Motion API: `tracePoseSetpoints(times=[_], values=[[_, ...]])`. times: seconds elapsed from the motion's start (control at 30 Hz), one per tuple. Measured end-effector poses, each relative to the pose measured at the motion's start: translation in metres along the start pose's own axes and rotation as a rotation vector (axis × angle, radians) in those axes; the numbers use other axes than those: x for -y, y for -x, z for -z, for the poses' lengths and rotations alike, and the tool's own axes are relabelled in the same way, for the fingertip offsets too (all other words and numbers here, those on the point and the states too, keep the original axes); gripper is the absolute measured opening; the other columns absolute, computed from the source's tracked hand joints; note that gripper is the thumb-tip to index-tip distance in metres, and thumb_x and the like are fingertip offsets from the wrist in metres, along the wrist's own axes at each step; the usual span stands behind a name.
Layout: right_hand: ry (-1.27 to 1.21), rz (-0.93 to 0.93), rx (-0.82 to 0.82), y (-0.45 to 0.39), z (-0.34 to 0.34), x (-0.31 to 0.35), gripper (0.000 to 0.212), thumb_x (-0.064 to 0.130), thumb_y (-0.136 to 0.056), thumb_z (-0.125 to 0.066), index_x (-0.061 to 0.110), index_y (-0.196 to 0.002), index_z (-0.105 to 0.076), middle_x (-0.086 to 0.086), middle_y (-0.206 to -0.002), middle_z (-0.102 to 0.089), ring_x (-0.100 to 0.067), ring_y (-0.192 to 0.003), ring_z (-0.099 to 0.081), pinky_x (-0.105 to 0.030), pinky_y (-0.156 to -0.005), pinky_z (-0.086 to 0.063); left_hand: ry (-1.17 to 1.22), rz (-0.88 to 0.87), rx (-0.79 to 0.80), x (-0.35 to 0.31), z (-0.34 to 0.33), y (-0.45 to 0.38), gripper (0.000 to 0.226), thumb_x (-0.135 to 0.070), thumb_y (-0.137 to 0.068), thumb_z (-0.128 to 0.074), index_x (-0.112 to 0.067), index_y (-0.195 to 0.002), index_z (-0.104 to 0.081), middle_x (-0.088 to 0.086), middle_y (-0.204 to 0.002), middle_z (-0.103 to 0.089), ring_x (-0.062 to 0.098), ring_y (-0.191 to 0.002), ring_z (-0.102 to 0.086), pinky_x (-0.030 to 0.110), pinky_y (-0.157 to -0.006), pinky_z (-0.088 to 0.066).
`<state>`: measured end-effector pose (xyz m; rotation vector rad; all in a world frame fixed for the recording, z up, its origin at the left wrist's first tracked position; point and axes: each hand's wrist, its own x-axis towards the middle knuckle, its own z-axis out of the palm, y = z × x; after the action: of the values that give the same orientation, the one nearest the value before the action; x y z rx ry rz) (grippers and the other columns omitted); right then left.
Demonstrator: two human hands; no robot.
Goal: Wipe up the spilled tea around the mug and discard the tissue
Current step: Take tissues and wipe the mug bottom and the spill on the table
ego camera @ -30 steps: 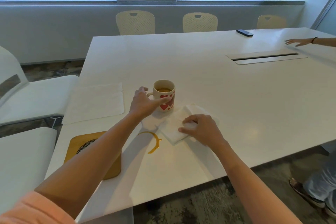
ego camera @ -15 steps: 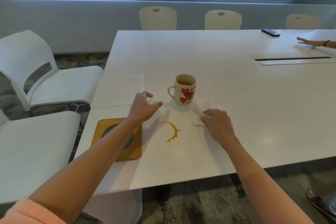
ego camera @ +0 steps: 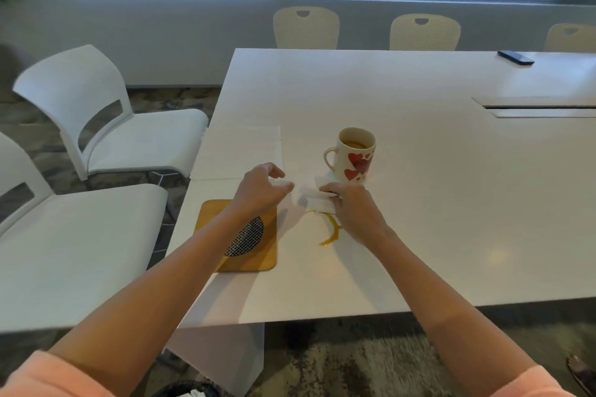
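A white mug (ego camera: pixel 354 155) with red hearts stands on the white table (ego camera: pixel 419 203), tea inside it. An amber arc of spilled tea (ego camera: pixel 332 229) lies on the table in front of the mug. My right hand (ego camera: pixel 353 208) presses a folded white tissue (ego camera: pixel 314 200) onto the upper end of the arc, just in front of the mug. To the tissue's left, my left hand (ego camera: pixel 261 187) hovers with fingers curled and apart, its fingertips near the tissue's left edge.
A yellow mat with a dark mesh oval (ego camera: pixel 248 235) lies under my left forearm. A flat white napkin (ego camera: pixel 238 151) lies beyond it. White chairs (ego camera: pixel 96 113) stand to the left. A dark phone (ego camera: pixel 515 57) lies far right. A dark bin (ego camera: pixel 190 389) shows at the bottom edge.
My right hand slid the tissue left onto the top of the tea arc. My left hand let go of the mug a second ago and now hovers beside the tissue.
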<state>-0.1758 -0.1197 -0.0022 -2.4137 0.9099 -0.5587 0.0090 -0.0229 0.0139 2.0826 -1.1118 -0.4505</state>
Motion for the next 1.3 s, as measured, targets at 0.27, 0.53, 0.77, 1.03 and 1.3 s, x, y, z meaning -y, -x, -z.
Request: tracePoseSetpoints(times=[0.27, 0.53, 0.77, 1.03, 1.3], values=[[0.053, 0.210, 0.315, -0.023, -0.015, 0.013, 0.037, 0.002, -0.099, -0.053, 0.022, -0.126, -0.069, -0.003, -0.125, -0.070, -0.017, -0.111, -0.066, -0.032, -0.101, -0.051, -0.045, -0.054, 0.107, 0.001, -0.001, 0.008, 0.035, -0.036, -0.096, -0.058, -0.015, -0.123, -0.063, 0.001, -0.130, -0.062, 0.017, -0.120, -0.054, 0.025, -0.088, -0.037], [0.074, 0.223, 0.470, -0.014, 0.001, -0.021, 0.055, -0.006, -0.097, -0.051, 0.032, -0.135, -0.060, 0.013, -0.143, -0.056, -0.004, -0.136, -0.046, -0.030, -0.117, -0.035, -0.061, -0.041, 0.189, -0.001, -0.010, 0.011, 0.045, -0.038, -0.105, -0.039, -0.010, -0.135, -0.058, 0.008, -0.140, -0.058, 0.024, -0.131, -0.049, 0.033, -0.102, -0.036], [0.130, 0.155, 0.417, 0.010, 0.011, -0.031, 0.056, -0.003, -0.100, -0.051, 0.035, -0.141, -0.053, 0.009, -0.146, -0.054, -0.015, -0.139, -0.045, -0.035, -0.119, -0.033, -0.183, -0.099, 0.328, -0.012, -0.025, 0.010, 0.049, -0.036, -0.108, -0.027, -0.013, -0.145, -0.048, 0.010, -0.158, -0.035, 0.020, -0.152, -0.015, 0.042, -0.121, -0.010], [0.155, 0.083, 0.310, 0.036, 0.002, 0.001, 0.047, 0.002, -0.101, -0.048, 0.026, -0.140, -0.056, -0.004, -0.135, -0.064, -0.026, -0.115, -0.064, -0.034, -0.104, -0.047, -0.324, -0.123, 0.405, -0.017, -0.040, 0.010, 0.052, -0.037, -0.108, -0.021, -0.012, -0.143, -0.049, 0.014, -0.156, -0.037, 0.021, -0.153, -0.012, 0.045, -0.121, -0.001], [0.101, 0.001, 0.296, 0.055, -0.009, 0.019, 0.046, 0.007, -0.104, -0.038, 0.022, -0.146, -0.047, -0.010, -0.133, -0.062, -0.030, -0.108, -0.064, -0.038, -0.099, -0.051, -0.407, -0.139, 0.406, -0.015, -0.043, 0.003, 0.056, -0.040, -0.107, -0.019, -0.010, -0.140, -0.053, 0.014, -0.155, -0.041, 0.022, -0.153, -0.012, 0.046, -0.121, 0.000]])
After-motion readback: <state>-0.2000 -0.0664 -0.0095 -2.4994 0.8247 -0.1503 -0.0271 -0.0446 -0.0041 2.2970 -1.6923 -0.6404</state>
